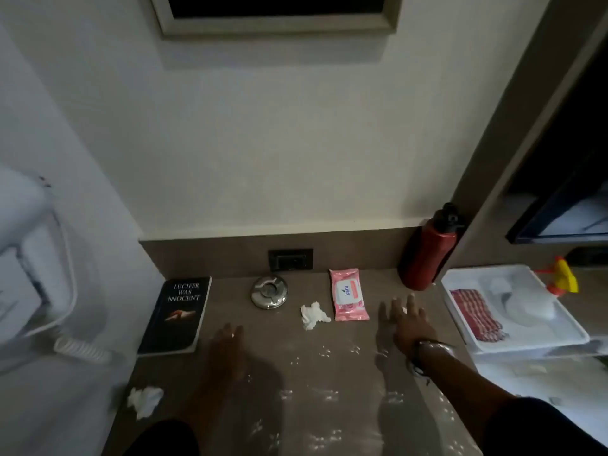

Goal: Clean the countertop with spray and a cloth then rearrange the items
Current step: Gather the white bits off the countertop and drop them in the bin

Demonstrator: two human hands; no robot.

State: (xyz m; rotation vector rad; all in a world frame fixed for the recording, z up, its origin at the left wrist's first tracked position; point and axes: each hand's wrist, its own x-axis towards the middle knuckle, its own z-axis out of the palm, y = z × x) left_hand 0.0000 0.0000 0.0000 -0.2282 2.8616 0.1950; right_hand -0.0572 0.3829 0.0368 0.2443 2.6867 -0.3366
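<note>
Both my hands lie flat on the brown countertop [289,366], fingers spread, holding nothing. My left hand [227,348] rests just right of a black book [176,315]. My right hand [406,320] sits beside a pink wipes pack [348,295]. Between the hands lie a crumpled white tissue [312,315] and a round metal ashtray [269,291]. Another crumpled tissue [144,399] lies at the counter's front left edge. White smudges dot the near surface. A spray bottle with a yellow and orange trigger [564,279] stands at the far right, behind a white tray [559,343] holding a red striped cloth [475,319].
A dark red water bottle [427,255] stands in the back right corner against the wall. A black wall socket [291,260] sits in the backsplash. A white appliance with a coiled cord [80,348] hangs on the left. A dark shelf unit rises on the right.
</note>
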